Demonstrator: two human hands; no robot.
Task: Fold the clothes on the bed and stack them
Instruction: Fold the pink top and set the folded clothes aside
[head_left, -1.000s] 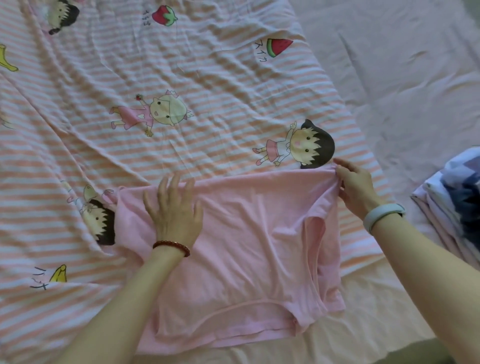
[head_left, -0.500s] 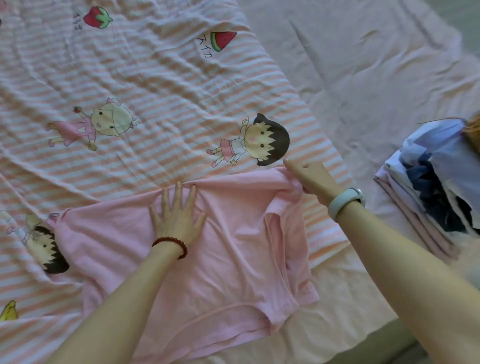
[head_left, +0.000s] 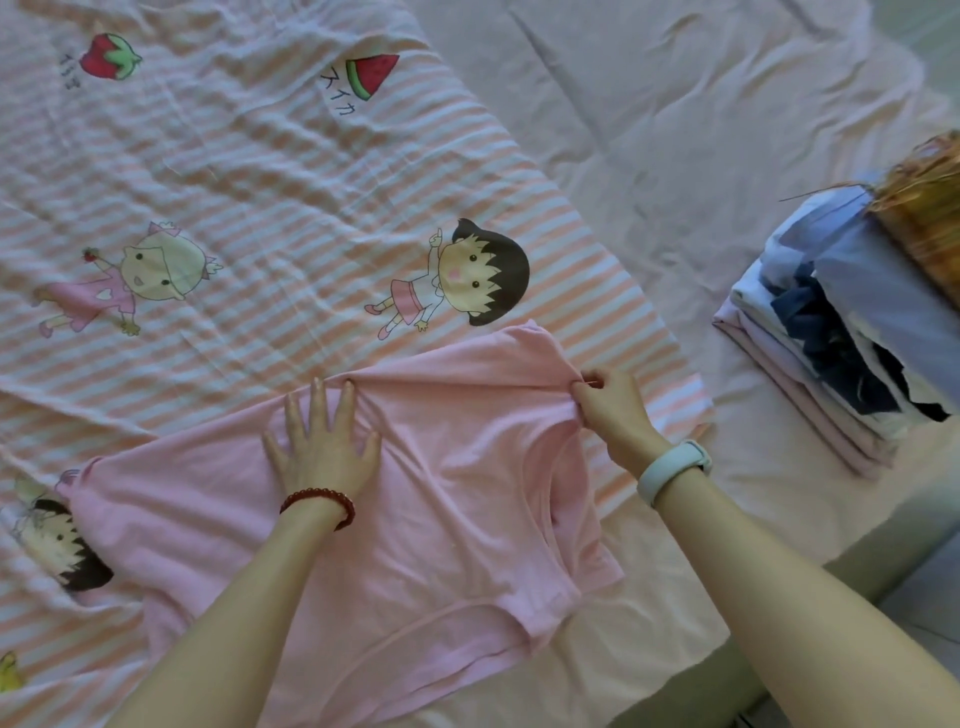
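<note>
Folding the pink shirt (head_left: 457, 499) on the bed (head_left: 701, 156)

Left hand (head_left: 322, 447) lies flat, fingers straight, pinning the middle; right hand (head_left: 608, 405) pinches the shirt's edge. Best draw that side over evenly, keeping cloth taut, then onto the stack (head_left: 831, 332).

The right hand (head_left: 610, 410) now pinches the pink T-shirt (head_left: 447, 499) at its right shoulder, fingers (head_left: 589, 385) curled round a gathered bunch of cloth, where a second ago it only held the top edge flat. The shirt's right side is drawn inward, its upper corner lifted into a ridge. The left hand (head_left: 322, 441) now lies further into the shirt.
</note>
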